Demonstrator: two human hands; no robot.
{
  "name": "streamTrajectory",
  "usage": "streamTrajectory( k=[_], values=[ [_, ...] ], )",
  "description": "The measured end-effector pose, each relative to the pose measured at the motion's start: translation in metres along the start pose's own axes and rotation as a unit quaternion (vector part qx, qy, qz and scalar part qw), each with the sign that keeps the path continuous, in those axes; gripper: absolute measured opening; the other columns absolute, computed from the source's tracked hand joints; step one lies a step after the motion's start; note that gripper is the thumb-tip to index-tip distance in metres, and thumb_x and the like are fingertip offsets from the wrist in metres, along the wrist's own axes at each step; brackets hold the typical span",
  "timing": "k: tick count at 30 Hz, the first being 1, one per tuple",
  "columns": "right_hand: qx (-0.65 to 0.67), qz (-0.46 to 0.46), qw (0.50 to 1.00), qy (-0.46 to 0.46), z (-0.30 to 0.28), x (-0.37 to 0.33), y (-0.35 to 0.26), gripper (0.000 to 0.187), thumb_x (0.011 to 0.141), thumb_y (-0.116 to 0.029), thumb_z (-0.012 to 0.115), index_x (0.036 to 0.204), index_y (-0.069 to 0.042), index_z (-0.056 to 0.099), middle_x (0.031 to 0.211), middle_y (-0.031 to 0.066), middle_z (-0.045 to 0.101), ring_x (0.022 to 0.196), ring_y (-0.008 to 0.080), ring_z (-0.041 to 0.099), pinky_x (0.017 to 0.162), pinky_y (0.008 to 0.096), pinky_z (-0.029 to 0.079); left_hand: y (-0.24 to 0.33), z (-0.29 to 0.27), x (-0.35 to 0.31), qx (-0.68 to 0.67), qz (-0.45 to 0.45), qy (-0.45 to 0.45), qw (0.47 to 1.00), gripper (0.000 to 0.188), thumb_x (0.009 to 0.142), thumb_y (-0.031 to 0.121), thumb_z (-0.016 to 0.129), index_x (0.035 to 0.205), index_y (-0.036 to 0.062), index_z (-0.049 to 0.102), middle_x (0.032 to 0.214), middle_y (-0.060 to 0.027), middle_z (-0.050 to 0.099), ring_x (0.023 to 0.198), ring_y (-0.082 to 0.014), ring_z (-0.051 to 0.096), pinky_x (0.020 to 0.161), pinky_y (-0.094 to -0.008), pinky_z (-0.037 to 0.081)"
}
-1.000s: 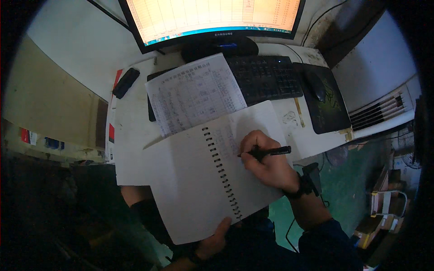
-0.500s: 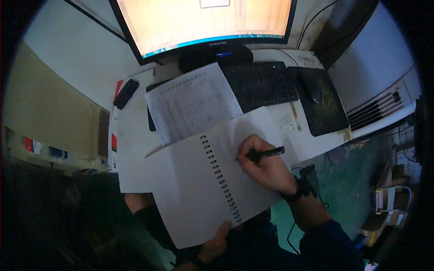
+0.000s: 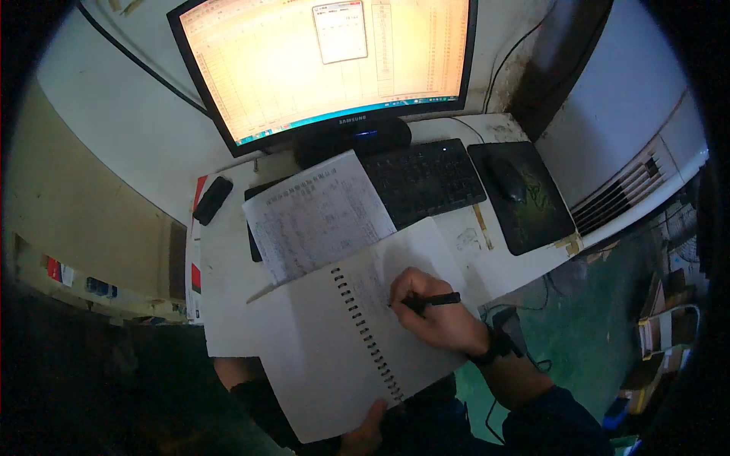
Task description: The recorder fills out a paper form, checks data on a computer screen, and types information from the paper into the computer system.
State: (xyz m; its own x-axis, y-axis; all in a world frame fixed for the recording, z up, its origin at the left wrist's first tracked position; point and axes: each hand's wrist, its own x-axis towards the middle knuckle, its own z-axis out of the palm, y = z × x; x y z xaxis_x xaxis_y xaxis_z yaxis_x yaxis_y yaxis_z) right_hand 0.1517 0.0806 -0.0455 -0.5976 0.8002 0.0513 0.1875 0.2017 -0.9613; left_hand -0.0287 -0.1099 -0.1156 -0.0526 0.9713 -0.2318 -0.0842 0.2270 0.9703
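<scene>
A spiral notebook (image 3: 304, 357) lies open across the front edge of the desk, its lower part jutting past it. My right hand (image 3: 433, 315) rests on the right page with its fingers closed round a black pen (image 3: 441, 299). The tip of the pen is at the page, beside lines of handwriting. At the bottom edge of the notebook is my left hand (image 3: 366, 435), its thumb on top of the paper and the other fingers hidden beneath. A written sheet (image 3: 315, 213) lies just beyond the notebook, partly over the keyboard (image 3: 426, 178).
Behind the keyboard stands a lit monitor (image 3: 334, 72) with a table and a small window on its screen. A mouse (image 3: 507, 181) sits on a dark mouse pad (image 3: 525, 205) at the right. On the left of the desk (image 3: 228, 304) is a small black object (image 3: 213, 201).
The view has tilted up, so more of the monitor shows and the desk sits lower in the picture. My right hand still holds the pen on the right page, my left the notebook.
</scene>
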Motion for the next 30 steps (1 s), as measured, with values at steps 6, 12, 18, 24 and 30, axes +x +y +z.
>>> streamTrajectory(
  k=[6,12,18,24,30],
  values=[
    [-0.044,-0.039,0.998,0.007,-0.005,0.005,0.0,0.015,0.098,0.004,0.066,0.105,-0.006,0.057,0.103,0.0069,0.064,0.093,0.0167,0.063,0.084,0.0335,0.052,0.003,0.005,-0.035,-0.009,-0.048,0.011,0.999,0.023,0.106,0.009,0.064,0.126,0.0018,0.072,0.121,-0.0148,0.08,0.11,-0.0313,0.076,0.102,-0.0422,0.058],
    [0.058,0.005,0.998,0.031,0.001,0.003,0.001,0.018,0.099,0.006,0.066,0.106,-0.006,0.054,0.105,0.0073,0.064,0.093,0.0136,0.061,0.082,0.0322,0.051,0.006,0.006,-0.046,-0.018,-0.07,0.024,0.997,0.021,0.106,0.008,0.064,0.124,0.0017,0.073,0.119,-0.0142,0.081,0.109,-0.0312,0.076,0.102,-0.0415,0.059],
    [0.002,-0.008,1.0,0.014,-0.003,0.0,-0.003,0.019,0.099,0.007,0.065,0.106,-0.005,0.052,0.105,0.0073,0.062,0.094,0.0141,0.061,0.083,0.0311,0.051,0.012,0.012,-0.052,-0.055,-0.065,0.024,0.996,0.021,0.106,0.008,0.063,0.124,0.0021,0.073,0.118,-0.014,0.081,0.108,-0.031,0.077,0.101,-0.0407,0.059],
    [-0.031,-0.032,0.999,-0.003,-0.002,0.003,-0.004,0.018,0.099,0.005,0.066,0.104,-0.005,0.052,0.106,0.0084,0.063,0.093,0.0161,0.062,0.084,0.0313,0.051,0.013,0.009,-0.052,0.031,0.0,0.021,0.999,0.021,0.105,0.009,0.063,0.123,0.0021,0.073,0.115,-0.0132,0.081,0.108,-0.0299,0.077,0.102,-0.0402,0.059],
    [-0.034,-0.035,0.999,0.007,-0.003,0.002,-0.002,0.019,0.098,0.005,0.066,0.104,-0.006,0.052,0.104,0.0088,0.063,0.091,0.015,0.061,0.08,0.0316,0.051,0.014,0.008,-0.051,0.014,-0.017,0.02,1.0,0.021,0.105,0.009,0.063,0.123,0.0022,0.073,0.116,-0.0133,0.081,0.109,-0.0298,0.076,0.102,-0.0414,0.059]
  ],
)
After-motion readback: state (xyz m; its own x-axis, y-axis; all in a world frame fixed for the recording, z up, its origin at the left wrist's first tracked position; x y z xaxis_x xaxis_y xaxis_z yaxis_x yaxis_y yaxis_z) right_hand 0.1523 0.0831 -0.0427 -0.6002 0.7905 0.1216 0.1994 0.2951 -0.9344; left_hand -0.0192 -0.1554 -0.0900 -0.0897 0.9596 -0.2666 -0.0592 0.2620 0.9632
